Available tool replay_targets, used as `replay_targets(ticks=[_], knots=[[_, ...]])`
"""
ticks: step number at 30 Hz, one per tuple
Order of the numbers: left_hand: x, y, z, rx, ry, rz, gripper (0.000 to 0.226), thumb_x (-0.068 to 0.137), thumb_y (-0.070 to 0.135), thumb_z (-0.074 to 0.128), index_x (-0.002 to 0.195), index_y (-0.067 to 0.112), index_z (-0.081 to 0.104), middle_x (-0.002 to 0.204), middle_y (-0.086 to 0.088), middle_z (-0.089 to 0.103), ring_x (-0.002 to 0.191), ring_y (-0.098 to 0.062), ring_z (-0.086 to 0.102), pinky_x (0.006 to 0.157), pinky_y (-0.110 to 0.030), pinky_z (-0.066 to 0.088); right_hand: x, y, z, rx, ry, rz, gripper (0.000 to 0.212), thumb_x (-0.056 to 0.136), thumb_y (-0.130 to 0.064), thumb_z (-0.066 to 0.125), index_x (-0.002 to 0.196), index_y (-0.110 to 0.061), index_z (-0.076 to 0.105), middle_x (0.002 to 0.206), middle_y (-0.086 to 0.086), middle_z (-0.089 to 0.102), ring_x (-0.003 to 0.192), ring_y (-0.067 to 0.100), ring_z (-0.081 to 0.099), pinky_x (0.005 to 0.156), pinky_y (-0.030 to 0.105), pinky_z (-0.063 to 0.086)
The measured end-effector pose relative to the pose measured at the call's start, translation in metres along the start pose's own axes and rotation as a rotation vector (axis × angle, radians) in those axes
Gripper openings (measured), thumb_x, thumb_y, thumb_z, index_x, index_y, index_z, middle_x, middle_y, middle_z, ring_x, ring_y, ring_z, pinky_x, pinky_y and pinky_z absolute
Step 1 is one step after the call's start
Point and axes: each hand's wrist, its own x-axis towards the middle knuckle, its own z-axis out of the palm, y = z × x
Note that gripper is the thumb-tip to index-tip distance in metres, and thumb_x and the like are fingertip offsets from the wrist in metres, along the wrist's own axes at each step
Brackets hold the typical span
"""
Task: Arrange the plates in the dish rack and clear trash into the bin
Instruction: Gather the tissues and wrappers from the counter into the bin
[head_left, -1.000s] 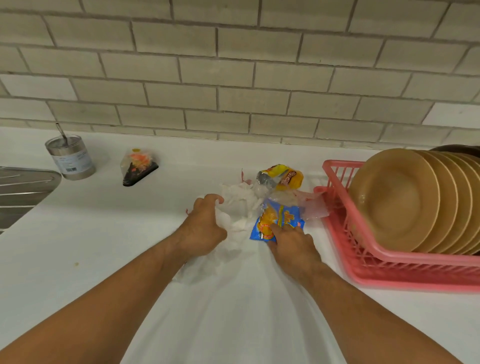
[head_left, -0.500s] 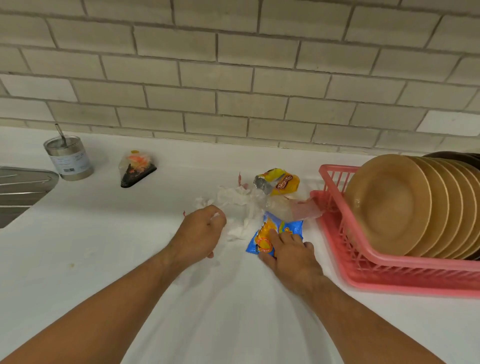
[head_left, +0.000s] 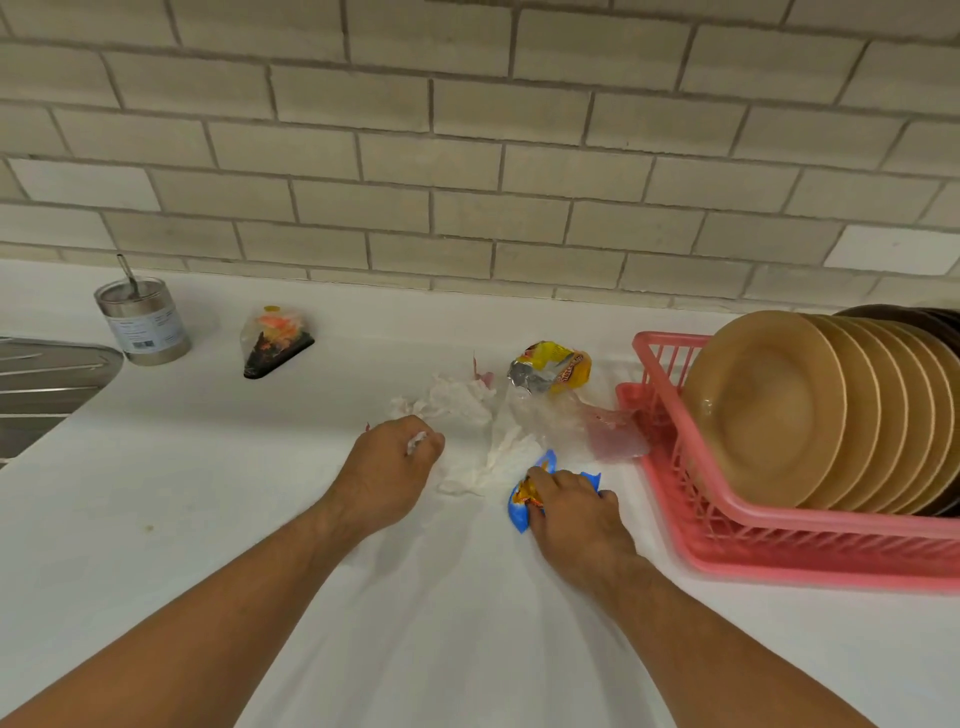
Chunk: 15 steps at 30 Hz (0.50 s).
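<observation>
Several tan plates (head_left: 769, 410) stand on edge in the pink dish rack (head_left: 779, 551) at the right, with dark plates (head_left: 914, 317) behind them. Trash lies on the white counter left of the rack: crumpled white tissue (head_left: 457, 400), a yellow snack wrapper (head_left: 556, 366), clear plastic (head_left: 587, 426) and a blue snack wrapper (head_left: 519, 512). My left hand (head_left: 387, 475) is closed around a bit of white tissue. My right hand (head_left: 574, 512) is crumpling the blue wrapper in its fingers. No bin is in view.
A metal can (head_left: 143, 325) with a utensil in it stands at the back left beside the sink's steel drainboard (head_left: 47, 379). A clear wedge-shaped food box (head_left: 275, 340) with a black base sits near it. A brick-tile wall runs along the back.
My left hand let most of the tissue wad drop and now pinches a small piece. My right hand went from lying flat on the blue wrapper to scrunching it up.
</observation>
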Motion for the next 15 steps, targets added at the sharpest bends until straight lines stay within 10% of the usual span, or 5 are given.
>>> replay_targets(ticks=[3,6,9,15], knots=[[-0.002,0.001,-0.001,-0.023,0.002,-0.005,0.021,0.097,0.033,0.049,0.092,0.02,0.064,0.086,0.002,0.065,0.076,-0.012,0.059,0.06,-0.019,0.04,-0.002,0.001,-0.002,-0.034,-0.045,0.048,0.042,0.096,-0.018,0.036,0.138,-0.019,0.036,0.125,-0.001,0.053,0.115,0.022,0.048,0.09,0.037,0.032],[-0.006,0.003,-0.003,-0.025,0.026,-0.001,0.014,0.09,0.033,0.06,0.088,0.02,0.064,0.086,0.004,0.064,0.078,-0.013,0.06,0.061,-0.019,0.043,-0.005,0.003,-0.005,-0.054,-0.036,0.024,0.016,0.096,-0.021,0.035,0.096,-0.018,0.05,0.104,0.001,0.059,0.095,0.022,0.051,0.083,0.034,0.035],[-0.006,0.001,-0.007,0.034,0.048,0.004,0.01,0.085,0.027,0.068,0.086,0.021,0.06,0.089,0.002,0.063,0.072,-0.015,0.061,0.054,-0.02,0.045,-0.011,0.008,-0.012,0.021,0.003,0.039,0.036,0.097,-0.037,0.039,0.065,-0.023,0.03,0.081,-0.002,0.049,0.083,0.02,0.043,0.07,0.031,0.033],[0.004,-0.011,-0.017,-0.359,-0.069,-0.134,0.028,0.091,-0.002,0.045,0.076,0.016,0.059,0.099,-0.019,0.067,0.055,-0.018,0.052,0.058,-0.031,0.048,-0.016,-0.003,-0.024,0.216,0.05,0.072,0.045,0.097,-0.047,0.045,0.063,-0.02,0.038,0.093,0.002,0.045,0.077,0.017,0.044,0.065,0.026,0.035]])
